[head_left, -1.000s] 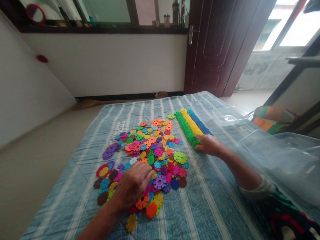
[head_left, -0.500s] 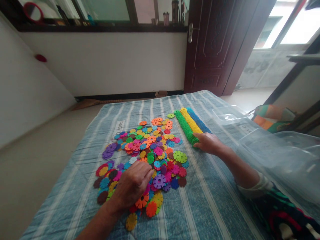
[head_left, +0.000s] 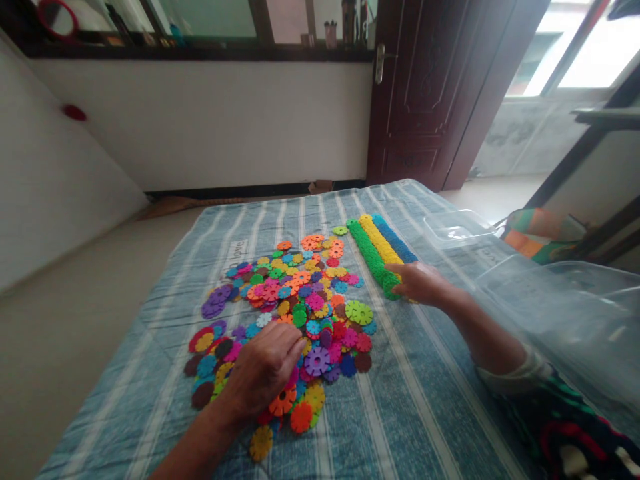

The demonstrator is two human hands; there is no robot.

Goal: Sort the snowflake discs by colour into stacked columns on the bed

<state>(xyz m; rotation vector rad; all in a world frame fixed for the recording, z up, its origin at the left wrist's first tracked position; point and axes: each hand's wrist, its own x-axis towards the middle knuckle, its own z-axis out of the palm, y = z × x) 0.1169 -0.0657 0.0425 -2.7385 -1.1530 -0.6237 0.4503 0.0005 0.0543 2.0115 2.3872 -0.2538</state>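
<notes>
A mixed pile of notched plastic flower discs [head_left: 317, 361] covers the middle of the cloth. My left hand [head_left: 267, 367] rests over the pile's near left side, fingers curled under; whatever they hold is hidden. To the right lie three long rows of stacked discs side by side: a green row [head_left: 369, 252], a yellow row [head_left: 381, 241] and a blue row [head_left: 395, 239]. My right hand [head_left: 423, 283] is at the near end of the green row, its fingertips closed on the edge of a green disc [head_left: 391, 287]. It partly covers the near ends of the yellow and blue rows.
A blue striped cloth [head_left: 400, 413] covers the work surface. Clear plastic containers [head_left: 560, 300] stand on the right, with a clear shallow lid or tray [head_left: 457, 228] behind them. A single lime disc [head_left: 340, 231] lies beside the green row's far end. Beyond is a brown door [head_left: 415, 100].
My right hand has shifted slightly at the near end of the green row, where more of the end disc's face shows. My left hand stays over the pile.
</notes>
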